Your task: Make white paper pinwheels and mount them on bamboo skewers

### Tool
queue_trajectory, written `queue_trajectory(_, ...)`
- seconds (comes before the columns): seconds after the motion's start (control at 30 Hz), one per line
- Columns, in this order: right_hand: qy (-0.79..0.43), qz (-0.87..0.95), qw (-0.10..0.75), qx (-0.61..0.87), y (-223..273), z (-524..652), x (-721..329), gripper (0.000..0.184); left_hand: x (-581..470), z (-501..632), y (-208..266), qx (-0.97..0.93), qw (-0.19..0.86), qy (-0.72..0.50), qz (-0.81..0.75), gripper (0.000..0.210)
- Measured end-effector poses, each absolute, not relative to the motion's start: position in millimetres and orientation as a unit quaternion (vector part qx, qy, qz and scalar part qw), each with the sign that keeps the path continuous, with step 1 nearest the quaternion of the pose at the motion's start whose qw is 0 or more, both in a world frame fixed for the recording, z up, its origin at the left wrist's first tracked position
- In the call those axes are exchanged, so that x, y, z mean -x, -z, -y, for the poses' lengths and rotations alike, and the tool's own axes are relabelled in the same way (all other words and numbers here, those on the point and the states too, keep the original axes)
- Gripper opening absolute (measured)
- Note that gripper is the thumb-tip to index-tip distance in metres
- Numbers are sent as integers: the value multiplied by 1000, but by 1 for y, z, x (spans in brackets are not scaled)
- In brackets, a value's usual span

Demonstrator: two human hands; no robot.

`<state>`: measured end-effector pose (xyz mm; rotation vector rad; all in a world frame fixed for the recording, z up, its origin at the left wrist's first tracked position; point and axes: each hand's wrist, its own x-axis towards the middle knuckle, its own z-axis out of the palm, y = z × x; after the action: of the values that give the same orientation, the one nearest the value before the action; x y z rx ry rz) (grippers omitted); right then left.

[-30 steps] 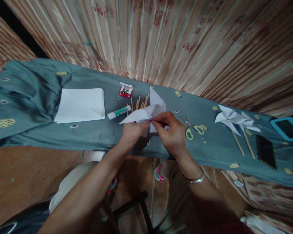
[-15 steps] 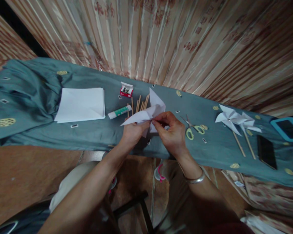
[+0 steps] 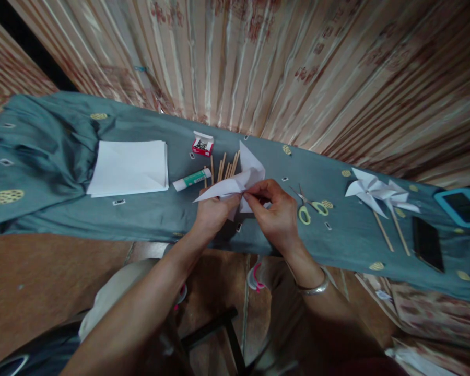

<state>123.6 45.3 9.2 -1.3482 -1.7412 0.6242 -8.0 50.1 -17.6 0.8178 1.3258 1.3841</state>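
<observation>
Left hand (image 3: 213,211) + right hand (image 3: 277,213) pinching folded paper (image 3: 253,164), partly hiding sticks (image 3: 220,170). Glue stick (image 3: 191,179) at paper's 9 o'clock, label (image 3: 196,178) unreadable; scissors (image 3: 303,198) 3 o'clock.

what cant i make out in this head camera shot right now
All in the head view:
Centre of the held paper pinwheel: covered by its folds and the right hand.
Lower ends of the wooden sticks: behind that pinwheel and the left hand.
Glue stick print: blurred, too small.
Blue-framed device: cut off by the right edge.

Pleated, patterned curtain (image 3: 227,68) behind; brown tiled floor (image 3: 55,277) below.
</observation>
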Motion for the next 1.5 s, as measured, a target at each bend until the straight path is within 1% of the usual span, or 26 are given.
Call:
queue_trajectory(0.47,-253,681,412,549,-10,-48,-124,7,8,-54,30,-380,501,-592,-505,22)
queue_trajectory(0.8,-260,686,413,540,-8,-48,-125,6,6,-53,30,-350,505,-591,-522,22)
queue_trajectory(1.03,-231,703,394,545,-10,-47,-123,6,5,-52,28,-335,529,-579,-522,27)
queue_trajectory(1.17,-200,712,377,558,-12,-47,-123,5,6,-54,31,-347,547,-591,-480,24)
queue_trajectory(1.3,-187,716,378,556,-12,-46,-123,5,7,-54,33,-343,540,-604,-474,22)
queue_trajectory(1.5,-169,713,376,568,-14,-47,-123,9,8,-53,31,-329,566,-593,-469,26)
